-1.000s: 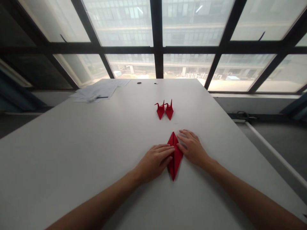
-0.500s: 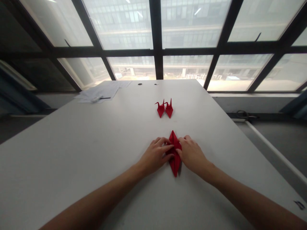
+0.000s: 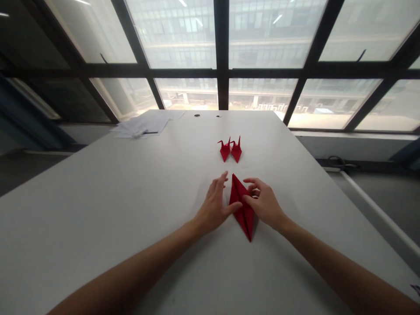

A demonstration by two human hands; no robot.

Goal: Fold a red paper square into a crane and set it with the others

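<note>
A folded red origami paper (image 3: pixel 245 218), shaped like a long diamond with a crease down its middle, lies on the white table in front of me. My left hand (image 3: pixel 214 206) is at its left side, fingers spread and raised off the paper, with the thumb tip over the paper's middle. On the right side, my right hand (image 3: pixel 267 205) pinches the paper's edge between thumb and curled fingers. Beyond the hands, two finished red paper cranes, a left one (image 3: pixel 225 152) and a right one (image 3: pixel 236 152), stand side by side.
White paper sheets (image 3: pixel 141 124) with a dark pen (image 3: pixel 151 132) on them lie at the table's far left. Two small dark spots are near the far edge of the white table (image 3: pixel 114 188). Dark-framed windows (image 3: pixel 222 87) rise behind it.
The red paper has turned, its lower point now further right. My left fingers have lifted off it and spread, leaving the thumb there. The view has shifted slightly.
</note>
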